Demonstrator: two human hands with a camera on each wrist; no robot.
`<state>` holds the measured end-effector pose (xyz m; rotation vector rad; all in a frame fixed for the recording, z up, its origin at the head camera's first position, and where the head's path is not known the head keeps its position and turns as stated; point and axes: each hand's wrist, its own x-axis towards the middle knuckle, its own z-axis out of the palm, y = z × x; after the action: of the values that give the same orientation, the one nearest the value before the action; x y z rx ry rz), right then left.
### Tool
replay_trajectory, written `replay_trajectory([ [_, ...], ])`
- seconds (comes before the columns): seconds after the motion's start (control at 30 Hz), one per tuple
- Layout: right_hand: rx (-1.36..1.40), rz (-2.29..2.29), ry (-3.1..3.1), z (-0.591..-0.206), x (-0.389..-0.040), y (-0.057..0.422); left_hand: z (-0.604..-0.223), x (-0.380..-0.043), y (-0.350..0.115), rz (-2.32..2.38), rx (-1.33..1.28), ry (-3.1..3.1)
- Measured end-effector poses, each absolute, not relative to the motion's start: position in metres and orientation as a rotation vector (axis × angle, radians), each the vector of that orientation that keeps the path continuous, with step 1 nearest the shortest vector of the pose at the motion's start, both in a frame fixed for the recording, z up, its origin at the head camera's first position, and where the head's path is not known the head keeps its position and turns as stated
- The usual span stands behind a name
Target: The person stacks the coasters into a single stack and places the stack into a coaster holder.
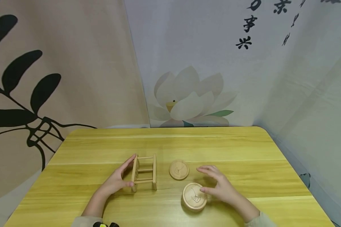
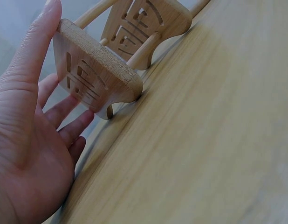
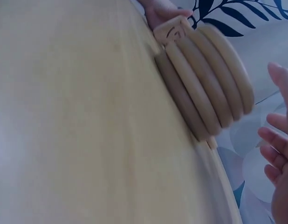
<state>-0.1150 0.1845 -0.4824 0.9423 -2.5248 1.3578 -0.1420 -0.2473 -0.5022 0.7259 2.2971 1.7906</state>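
My left hand holds a small wooden coaster rack by its left end panel, thumb at the near edge and forefinger at the far one. Cut-out characters show in the rack's end panels in the left wrist view, where the other fingertips touch the panel's outer face. To the right stands a stack of round wooden coasters, the top one carved with a ginkgo leaf. Beside that stack my right hand hovers with fingers spread. The right wrist view shows a gap between the hand and the stacked coasters.
A single round coaster with a leaf carving lies flat behind the stack, between it and the rack. Everything rests on a wooden table. Printed curtains hang behind the table's far edge and along its sides.
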Motion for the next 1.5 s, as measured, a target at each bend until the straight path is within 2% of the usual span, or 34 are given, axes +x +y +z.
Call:
replay_trajectory([
  [0.37, 0.889, 1.357, -2.572, -0.476, -0.138, 0.187, -0.503, -0.143, -0.246, 1.797, 0.733, 2.294],
  [0.87, 1.021, 1.254, -2.729, -0.481, -0.179, 0.18, -0.503, -0.143, -0.248, 1.78, 0.742, 2.319],
  [1.5, 1.214, 1.159, -2.862, -0.485, -0.211, 0.161, -0.503, -0.143, -0.248, 1.781, 0.749, 2.309],
])
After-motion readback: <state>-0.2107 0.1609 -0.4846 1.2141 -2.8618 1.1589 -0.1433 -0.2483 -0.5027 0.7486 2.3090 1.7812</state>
